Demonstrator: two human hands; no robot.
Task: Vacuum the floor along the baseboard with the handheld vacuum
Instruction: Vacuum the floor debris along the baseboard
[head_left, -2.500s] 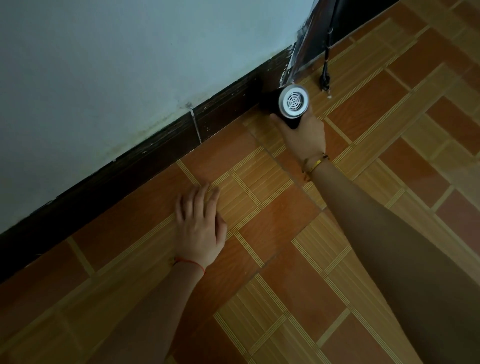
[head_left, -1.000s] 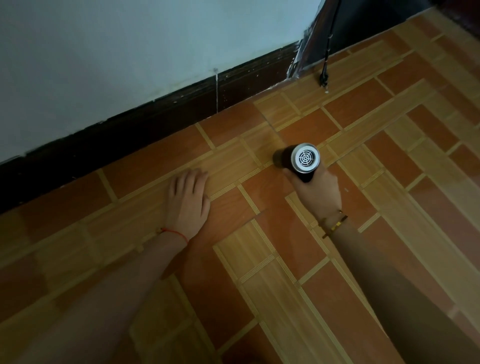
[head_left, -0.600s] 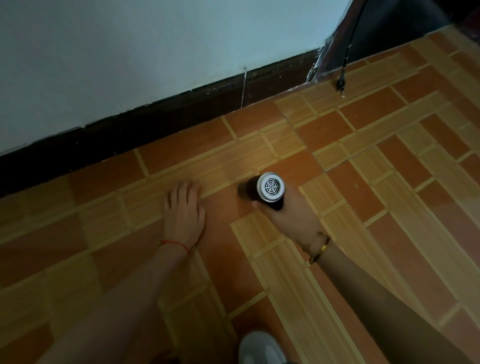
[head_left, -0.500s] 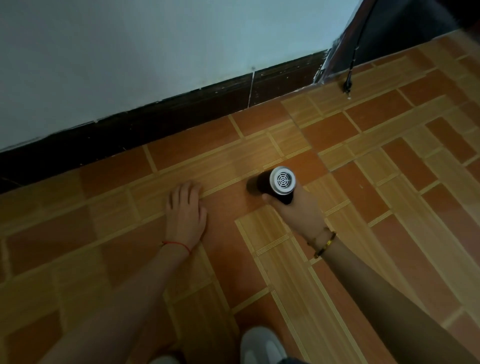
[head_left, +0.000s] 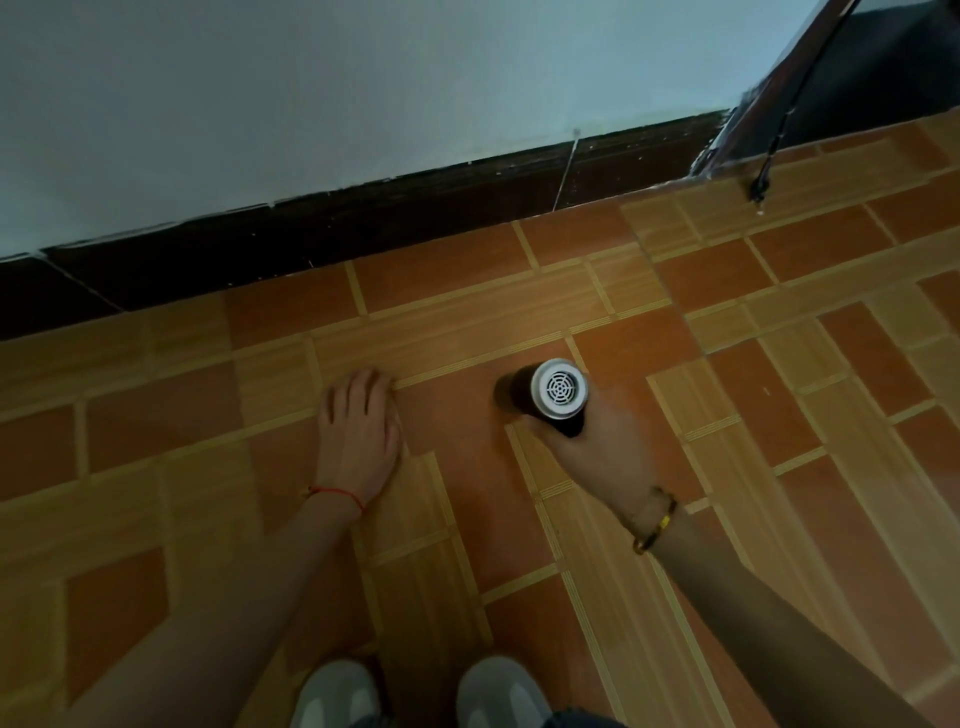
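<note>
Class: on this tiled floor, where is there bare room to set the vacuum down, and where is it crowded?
Free: the tile strip between the dark baseboard and the left hand; also the wide floor right of the right hand, short of the hanging cable. Crowded: the near patch between both hands, where the handheld vacuum and two shoes sit.

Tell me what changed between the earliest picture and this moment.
The right hand pulled the handheld vacuum back from the baseboard onto open floor, nearer the person; shoes have come into view. Unchanged: the right hand still grips the vacuum, and the left hand still rests flat on the tiles.
</note>
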